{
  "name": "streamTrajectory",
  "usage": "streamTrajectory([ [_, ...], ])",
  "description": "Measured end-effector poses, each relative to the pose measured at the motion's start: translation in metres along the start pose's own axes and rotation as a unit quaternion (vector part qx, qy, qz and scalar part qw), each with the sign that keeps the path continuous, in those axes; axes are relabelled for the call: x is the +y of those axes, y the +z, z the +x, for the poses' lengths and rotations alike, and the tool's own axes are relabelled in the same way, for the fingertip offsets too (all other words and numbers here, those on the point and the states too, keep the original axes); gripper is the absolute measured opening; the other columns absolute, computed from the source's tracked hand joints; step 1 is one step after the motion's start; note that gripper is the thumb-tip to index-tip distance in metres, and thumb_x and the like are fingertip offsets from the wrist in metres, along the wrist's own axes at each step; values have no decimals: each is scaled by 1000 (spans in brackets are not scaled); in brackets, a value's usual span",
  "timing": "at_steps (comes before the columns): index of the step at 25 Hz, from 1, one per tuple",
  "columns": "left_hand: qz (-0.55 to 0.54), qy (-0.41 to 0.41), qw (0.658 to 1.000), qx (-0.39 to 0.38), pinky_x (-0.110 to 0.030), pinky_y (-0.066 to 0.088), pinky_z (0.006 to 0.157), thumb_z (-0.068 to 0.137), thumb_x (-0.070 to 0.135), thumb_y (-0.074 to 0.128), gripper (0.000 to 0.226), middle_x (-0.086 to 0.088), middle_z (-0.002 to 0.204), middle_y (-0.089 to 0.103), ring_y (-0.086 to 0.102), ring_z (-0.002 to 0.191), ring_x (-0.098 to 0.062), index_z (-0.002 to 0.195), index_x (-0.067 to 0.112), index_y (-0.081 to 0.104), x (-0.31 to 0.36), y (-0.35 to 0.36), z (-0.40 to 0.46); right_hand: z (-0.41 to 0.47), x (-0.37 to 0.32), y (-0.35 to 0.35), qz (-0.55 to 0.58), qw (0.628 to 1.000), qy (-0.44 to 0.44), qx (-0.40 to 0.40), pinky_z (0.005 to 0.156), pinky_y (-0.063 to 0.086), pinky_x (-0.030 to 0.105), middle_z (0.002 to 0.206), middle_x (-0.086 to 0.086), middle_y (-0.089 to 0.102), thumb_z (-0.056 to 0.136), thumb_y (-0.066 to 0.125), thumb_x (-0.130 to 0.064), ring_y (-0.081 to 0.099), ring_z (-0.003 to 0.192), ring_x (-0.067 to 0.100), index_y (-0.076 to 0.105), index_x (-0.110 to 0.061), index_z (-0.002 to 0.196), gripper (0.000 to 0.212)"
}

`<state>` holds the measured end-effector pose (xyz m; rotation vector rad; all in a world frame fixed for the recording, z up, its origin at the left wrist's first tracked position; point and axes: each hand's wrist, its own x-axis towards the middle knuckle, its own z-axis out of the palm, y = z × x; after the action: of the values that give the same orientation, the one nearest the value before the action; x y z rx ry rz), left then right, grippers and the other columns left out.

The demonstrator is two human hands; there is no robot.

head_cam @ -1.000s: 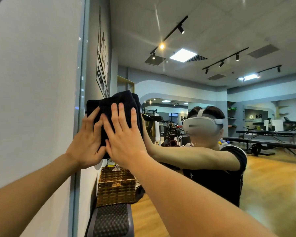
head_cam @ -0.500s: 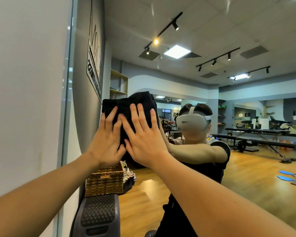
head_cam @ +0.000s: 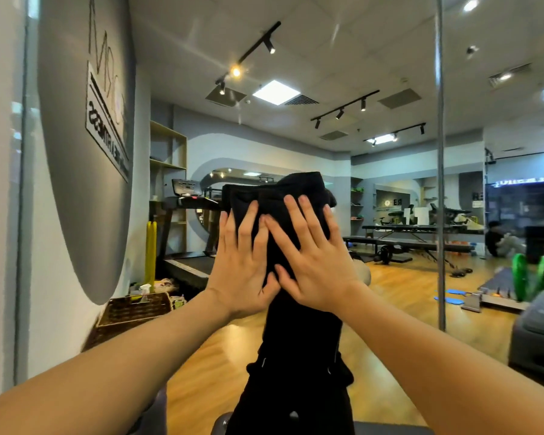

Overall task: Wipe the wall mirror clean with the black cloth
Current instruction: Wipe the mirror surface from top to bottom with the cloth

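The wall mirror (head_cam: pixel 390 73) fills most of the head view and reflects a gym room. A folded black cloth (head_cam: pixel 277 196) lies flat against the glass at the centre, covering the reflection of my head. My left hand (head_cam: pixel 242 268) and my right hand (head_cam: pixel 311 262) press on the cloth side by side, fingers spread and pointing up, thumbs touching. The lower part of the cloth is hidden under both palms. Below the hands I see the reflection of my dark clothing.
The mirror's left edge and a white wall (head_cam: pixel 0 215) stand at the far left. A vertical seam (head_cam: pixel 440 183) divides the mirror panels on the right. A grey padded object (head_cam: pixel 157 412) sits low in front of me. The reflection shows a wicker basket (head_cam: pixel 135 312), a treadmill and benches.
Both hands have slid the cloth to the right along the glass, away from the mirror's left edge. It now covers the reflected head, which was visible to its right before.
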<state>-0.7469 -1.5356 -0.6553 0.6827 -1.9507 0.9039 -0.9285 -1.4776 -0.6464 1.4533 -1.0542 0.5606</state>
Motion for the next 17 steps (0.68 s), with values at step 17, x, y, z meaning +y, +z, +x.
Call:
streamTrajectory([
  [17,-8,48,998,35,-67,10,121,82,46,51,90,-30,165,15,15,148,-57,153,-4,31,159,23,67,-108,134,-28,-55,997,46,0,124,17,63,169,26,14,98,39,-53,9,158,42,20,-17,164,78],
])
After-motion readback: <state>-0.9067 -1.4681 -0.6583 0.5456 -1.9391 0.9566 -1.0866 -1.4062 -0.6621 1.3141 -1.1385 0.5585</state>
